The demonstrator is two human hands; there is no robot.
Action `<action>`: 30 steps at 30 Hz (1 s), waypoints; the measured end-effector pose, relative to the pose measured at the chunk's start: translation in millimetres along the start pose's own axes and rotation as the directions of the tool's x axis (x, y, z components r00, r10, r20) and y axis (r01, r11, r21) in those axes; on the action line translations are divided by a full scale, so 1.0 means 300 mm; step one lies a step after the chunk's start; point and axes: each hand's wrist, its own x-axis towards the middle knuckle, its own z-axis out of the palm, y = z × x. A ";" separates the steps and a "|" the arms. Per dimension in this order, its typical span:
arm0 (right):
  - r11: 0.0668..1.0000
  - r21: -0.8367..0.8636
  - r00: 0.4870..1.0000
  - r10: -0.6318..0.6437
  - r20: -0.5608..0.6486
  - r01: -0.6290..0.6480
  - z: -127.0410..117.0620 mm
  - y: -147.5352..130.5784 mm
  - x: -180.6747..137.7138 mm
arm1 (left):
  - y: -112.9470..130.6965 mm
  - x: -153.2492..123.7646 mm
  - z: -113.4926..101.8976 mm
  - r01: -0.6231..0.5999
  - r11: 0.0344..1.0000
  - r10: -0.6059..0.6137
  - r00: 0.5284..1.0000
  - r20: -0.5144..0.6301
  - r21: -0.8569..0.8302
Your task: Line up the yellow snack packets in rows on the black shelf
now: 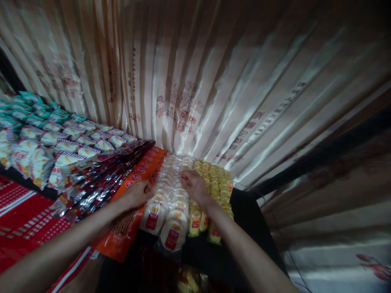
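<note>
My left hand (138,193) is closed, over the right edge of a glossy orange packet (142,169). My right hand (195,185) has its fingers curled above the clear packs of pale round biscuits or cakes (173,232), close to the yellow wrapped snacks (195,221). Whether anything thin sits in either hand's fingers is hidden by blur and dim light. The pale round packs lie in rows between the orange packet and the yellow snacks, with red and yellow labels on the nearest ones.
Left of the orange packet lie fanned dark-red shiny packets (104,183), white striped snack bags (70,132) and green bags (30,110). A red perforated basket (27,215) stands front left. Behind hangs a pleated curtain (189,73); a dark bar (324,150) crosses at right.
</note>
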 end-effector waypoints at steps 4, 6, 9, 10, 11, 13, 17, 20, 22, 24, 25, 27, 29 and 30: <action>0.984 -0.098 0.989 0.147 -0.037 -0.150 -0.064 0.154 0.106 | 0.109 0.187 -0.040 -0.020 0.999 0.023 0.997 -0.078 0.031; 0.974 -0.141 0.984 0.175 -0.015 -0.175 -0.086 0.219 0.170 | 0.166 0.319 -0.021 -0.111 0.993 0.116 0.984 -0.137 0.043; 0.973 -0.167 0.984 0.171 0.048 -0.161 -0.095 0.287 0.261 | 0.228 0.517 0.035 -0.163 0.983 0.179 0.960 -0.216 0.089; 0.969 -0.181 0.980 0.182 0.082 -0.165 -0.091 0.302 0.286 | 0.241 0.574 0.055 -0.162 0.978 0.189 0.955 -0.230 0.131; 0.963 -0.203 0.971 0.206 0.120 -0.179 -0.085 0.316 0.307 | 0.251 0.624 0.075 -0.166 0.969 0.206 0.951 -0.229 0.181; 0.942 -0.255 0.947 0.268 0.176 -0.219 -0.067 0.340 0.340 | 0.264 0.699 0.108 -0.184 0.945 0.243 0.949 -0.202 0.271; 0.922 -0.287 0.910 0.333 0.249 -0.259 -0.029 0.380 0.367 | 0.278 0.770 0.144 -0.187 0.926 0.249 0.955 -0.158 0.329; 0.921 -0.283 0.896 0.347 0.277 -0.269 -0.011 0.399 0.374 | 0.284 0.789 0.150 -0.148 0.936 0.208 0.964 -0.163 0.318; 0.913 -0.296 0.890 0.364 0.275 -0.282 -0.006 0.406 0.380 | 0.284 0.798 0.149 -0.108 0.952 0.158 0.975 -0.157 0.287; 0.905 -0.307 0.883 0.379 0.275 -0.293 -0.002 0.413 0.388 | 0.282 0.805 0.147 -0.062 0.969 0.099 0.984 -0.149 0.238; 0.907 -0.301 0.883 0.380 0.276 -0.296 0.001 0.418 0.392 | 0.281 0.808 0.146 -0.045 0.976 0.077 0.986 -0.145 0.212; 0.917 -0.258 0.889 0.371 0.268 -0.305 0.009 0.431 0.399 | 0.280 0.811 0.143 -0.038 0.986 0.060 0.989 -0.134 0.161; 0.924 -0.197 0.898 0.370 0.238 -0.328 0.019 0.444 0.399 | 0.282 0.812 0.142 -0.056 0.991 0.071 0.989 -0.127 0.119; 0.923 -0.174 0.901 0.375 0.217 -0.342 0.024 0.448 0.397 | 0.283 0.812 0.142 -0.065 0.993 0.078 0.989 -0.128 0.102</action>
